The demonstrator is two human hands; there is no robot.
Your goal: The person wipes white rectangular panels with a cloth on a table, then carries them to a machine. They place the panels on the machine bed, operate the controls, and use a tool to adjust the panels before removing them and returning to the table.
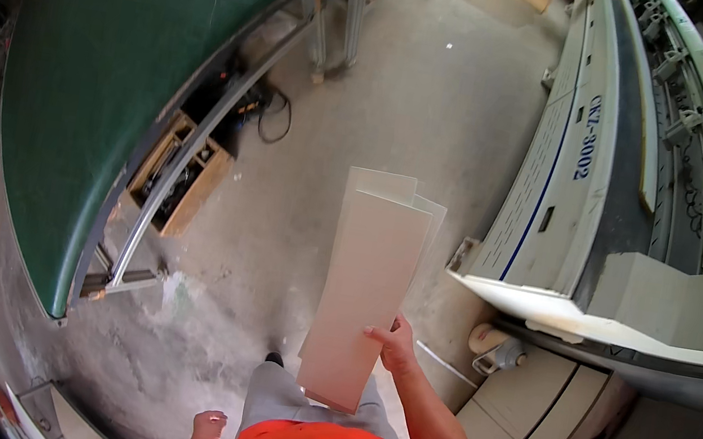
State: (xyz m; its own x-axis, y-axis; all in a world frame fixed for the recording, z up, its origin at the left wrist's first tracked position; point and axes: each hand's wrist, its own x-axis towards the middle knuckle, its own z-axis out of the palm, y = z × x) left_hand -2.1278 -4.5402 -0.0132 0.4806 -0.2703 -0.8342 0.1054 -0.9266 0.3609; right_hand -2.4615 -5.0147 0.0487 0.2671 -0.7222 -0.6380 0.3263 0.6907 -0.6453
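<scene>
I have my right grip [393, 346] pinching pale panels [364, 285], their bulk at its eleven o'clock; my left grip [208, 426] curls narrow

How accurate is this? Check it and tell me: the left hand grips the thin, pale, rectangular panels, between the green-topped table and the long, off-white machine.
One detail is wrong: the head view shows the right hand, not the left hand, gripping the thin, pale, rectangular panels. They are indeed between the green-topped table and the long, off-white machine.
</scene>
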